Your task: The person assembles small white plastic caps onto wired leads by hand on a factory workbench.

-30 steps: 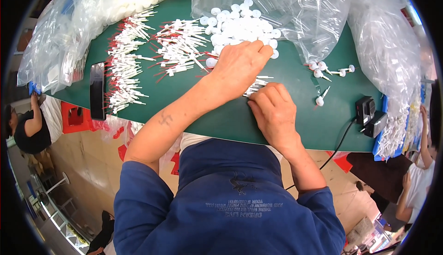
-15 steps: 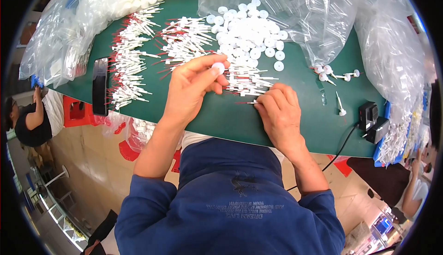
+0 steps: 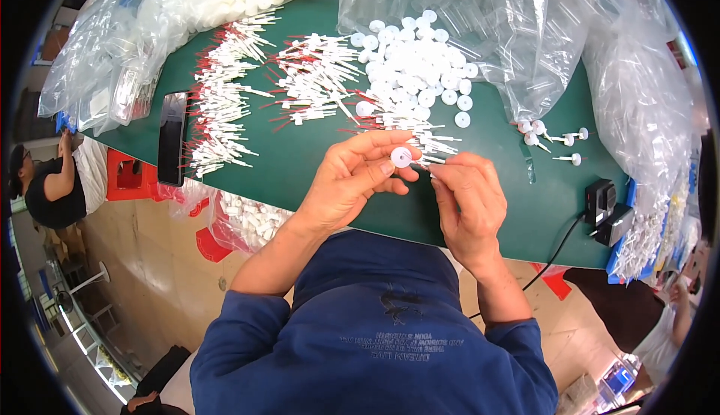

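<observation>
My left hand (image 3: 346, 178) pinches a small white round disc (image 3: 396, 157) between thumb and forefinger, its other fingers curled loosely behind. Close beside it, my right hand (image 3: 472, 193) grips a thin white stick (image 3: 424, 165) by its end. The stick points toward the disc's middle; whether its tip has entered the disc I cannot tell. Just beyond my fingers lies a bunch of white sticks with red ends (image 3: 420, 131). Behind that is a heap of white discs (image 3: 416, 62).
More red-ended sticks lie in a pile (image 3: 319, 70) and a long row (image 3: 221, 107). A black phone (image 3: 172, 137) is at the left. Several disc-and-stick pieces (image 3: 538, 127) lie right, near a black power adapter (image 3: 600, 201). Clear plastic bags (image 3: 525, 32) edge the green table (image 3: 495, 145).
My left hand has come nearer and rightward with its disc. My right hand has raised the stick off the table to the disc. A loose disc-and-stick piece at right has turned.
</observation>
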Tool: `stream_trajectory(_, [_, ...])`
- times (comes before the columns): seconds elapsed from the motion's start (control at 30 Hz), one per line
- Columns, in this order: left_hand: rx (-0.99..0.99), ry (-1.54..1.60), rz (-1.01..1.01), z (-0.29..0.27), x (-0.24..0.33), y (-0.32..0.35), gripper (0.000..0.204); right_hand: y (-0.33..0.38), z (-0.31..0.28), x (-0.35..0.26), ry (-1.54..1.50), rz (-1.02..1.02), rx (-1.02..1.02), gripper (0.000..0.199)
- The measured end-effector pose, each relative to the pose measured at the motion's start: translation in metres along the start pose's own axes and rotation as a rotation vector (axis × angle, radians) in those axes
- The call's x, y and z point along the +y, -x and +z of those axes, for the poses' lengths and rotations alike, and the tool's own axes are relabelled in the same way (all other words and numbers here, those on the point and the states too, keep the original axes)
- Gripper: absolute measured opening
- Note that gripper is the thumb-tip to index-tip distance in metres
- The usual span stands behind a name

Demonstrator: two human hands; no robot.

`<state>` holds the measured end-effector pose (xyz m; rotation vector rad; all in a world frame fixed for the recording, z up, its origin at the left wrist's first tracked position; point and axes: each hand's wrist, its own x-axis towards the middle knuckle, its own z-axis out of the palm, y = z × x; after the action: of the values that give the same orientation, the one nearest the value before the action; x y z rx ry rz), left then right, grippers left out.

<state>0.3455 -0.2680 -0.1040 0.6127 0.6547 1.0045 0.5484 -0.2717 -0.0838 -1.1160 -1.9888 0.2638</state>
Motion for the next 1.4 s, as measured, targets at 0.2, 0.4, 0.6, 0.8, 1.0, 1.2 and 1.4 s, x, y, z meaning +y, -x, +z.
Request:
stream_trajectory(0.2, [0.015, -0.007, 0.015, -0.001, -0.002, -0.002, 0.034, 0.006, 0.000, 0.003, 0.027, -0.018, -0.016, 0.028])
stream_trajectory(0.4, [0.006, -0.124, 0.060, -0.003, -0.005, -0.004, 0.030, 0.005, -0.002, 0.004, 0.047, -0.004, -0.026, 0.026])
stream_trajectory(0.6, [-0.026, -0.287, 0.139, -0.002, -0.010, -0.005, 0.027, 0.004, -0.004, 0.002, 0.042, 0.007, -0.042, 0.027])
stream_trajectory(0.8, [-0.059, -0.264, 0.095, -0.002, -0.018, -0.005, 0.028, 0.001, 0.001, -0.005, -0.110, 0.171, -0.076, 0.026])
stream_trajectory(1.0, [-0.046, -0.294, 0.073, -0.001, -0.019, -0.007, 0.028, 0.005, 0.000, 0.002, 0.027, 0.066, -0.081, 0.022])
stream_trajectory(1.2, [-0.068, -0.307, 0.064, -0.004, -0.019, -0.010, 0.027, 0.006, 0.004, 0.004, 0.006, 0.011, -0.089, 0.022])
stream_trajectory(1.4, [-0.055, -0.381, 0.037, 0.001, -0.016, -0.009, 0.024, 0.015, 0.013, 0.002, -0.023, 0.055, -0.056, 0.021])
